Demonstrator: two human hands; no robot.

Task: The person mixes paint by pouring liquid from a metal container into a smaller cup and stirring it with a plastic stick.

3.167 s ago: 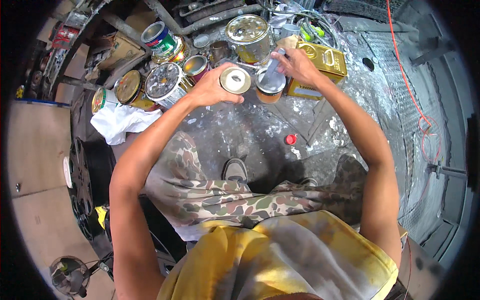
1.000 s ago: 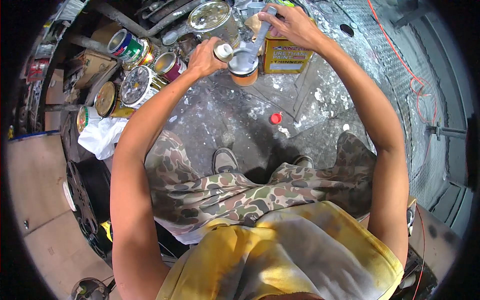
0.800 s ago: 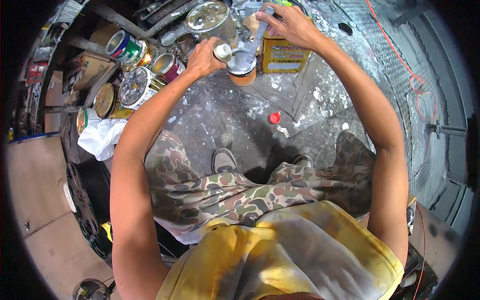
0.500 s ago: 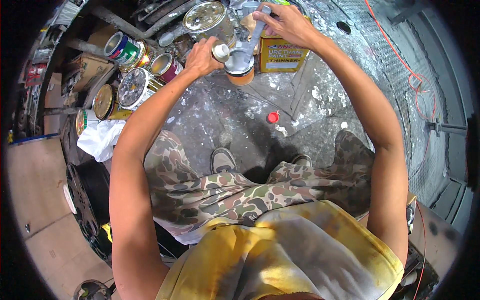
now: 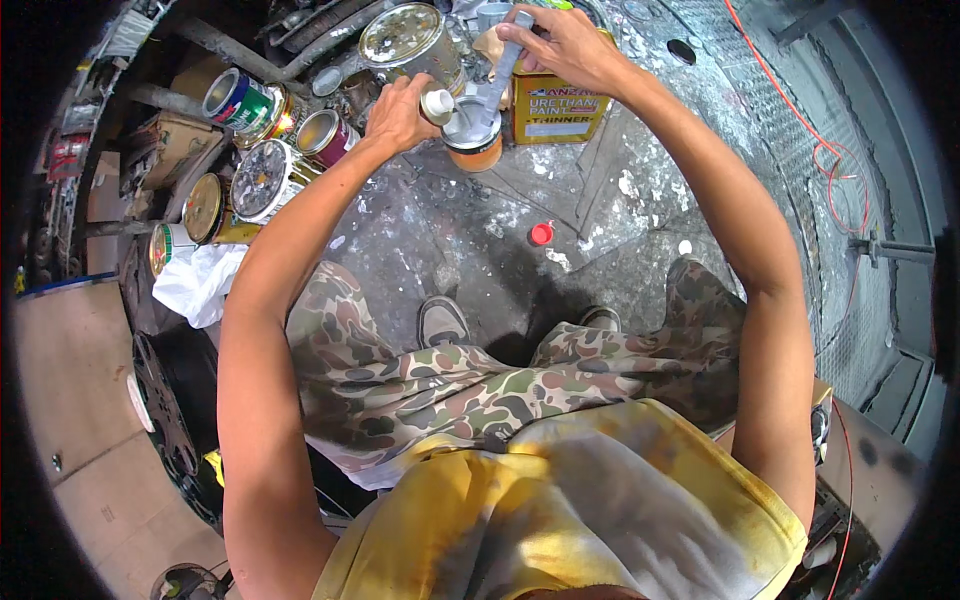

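My left hand [image 5: 397,114] is wrapped round a small container with a white neck [image 5: 437,104], tipped sideways at the rim of an orange paint can [image 5: 475,157]. A pale streak shows between its mouth and the grey paint. Most of that container is hidden by my fingers. My right hand [image 5: 568,45] grips the top of a flat grey stirring stick [image 5: 511,58], whose lower end slants into the orange can. Just right of this can, below my right hand, a yellow rectangular thinner tin [image 5: 558,118] stands upright on the floor.
A red cap [image 5: 541,234] lies on the paint-spattered floor [image 5: 460,220]. Several used paint cans, including a large one [image 5: 402,35] and a green-labelled one [image 5: 238,100], crowd the left and back. A crumpled white bag [image 5: 200,285] is at left; a red hose [image 5: 790,110] runs along the right.
A pale streak now shows at the mouth of the tipped container. Both hands keep their holds, and the stirring stick has shifted slightly. The whole view has drifted a little to the left.
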